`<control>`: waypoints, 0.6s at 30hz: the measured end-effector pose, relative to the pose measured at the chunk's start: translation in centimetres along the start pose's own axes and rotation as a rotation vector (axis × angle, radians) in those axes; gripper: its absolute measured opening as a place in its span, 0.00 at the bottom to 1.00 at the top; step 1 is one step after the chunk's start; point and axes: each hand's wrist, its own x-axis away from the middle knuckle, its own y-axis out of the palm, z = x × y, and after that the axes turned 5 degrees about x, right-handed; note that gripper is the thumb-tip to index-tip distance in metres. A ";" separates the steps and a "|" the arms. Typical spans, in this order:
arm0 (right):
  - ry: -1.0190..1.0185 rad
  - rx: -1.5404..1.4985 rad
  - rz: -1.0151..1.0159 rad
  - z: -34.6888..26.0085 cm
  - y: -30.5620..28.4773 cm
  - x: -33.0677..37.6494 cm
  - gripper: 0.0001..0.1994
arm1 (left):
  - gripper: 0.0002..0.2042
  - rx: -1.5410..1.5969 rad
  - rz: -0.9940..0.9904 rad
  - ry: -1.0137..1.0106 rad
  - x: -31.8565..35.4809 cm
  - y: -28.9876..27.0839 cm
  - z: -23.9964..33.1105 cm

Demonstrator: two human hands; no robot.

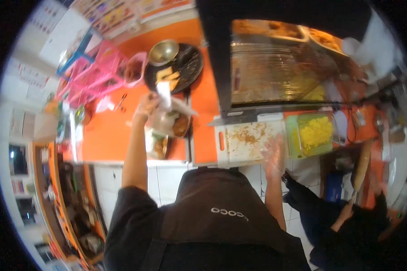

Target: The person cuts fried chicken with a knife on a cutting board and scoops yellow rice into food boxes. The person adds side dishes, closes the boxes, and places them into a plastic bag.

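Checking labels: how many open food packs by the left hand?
2: a blurred pack just right of the left hand; a second pack closer in, on the orange counter. Others may be hidden.

Upper left, the bowl (163, 52) was shiny metal (glinting inside), the openwork basket (106, 49) plastic; right of centre, the cutting board (239, 155) looked smooth plastic; lower centre, the apron (212, 192) was matt cloth.

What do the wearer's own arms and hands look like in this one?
Dark short sleeves leave the forearms bare. The left hand and right hand seem to wear thin, clear gloves; blur hides finer detail.
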 end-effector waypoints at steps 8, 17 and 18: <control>-0.165 0.172 0.057 2.7 0.2 -0.6 0.32 | 0.08 0.168 0.193 0.387 -2.1 0.9 -1.6; -0.165 0.024 0.053 3.0 -2.6 0.0 0.31 | 0.08 0.252 0.077 0.198 0.7 0.5 2.3; -0.180 0.028 0.052 3.6 -3.4 -0.5 0.31 | 0.10 0.094 0.147 0.279 0.2 -0.4 1.8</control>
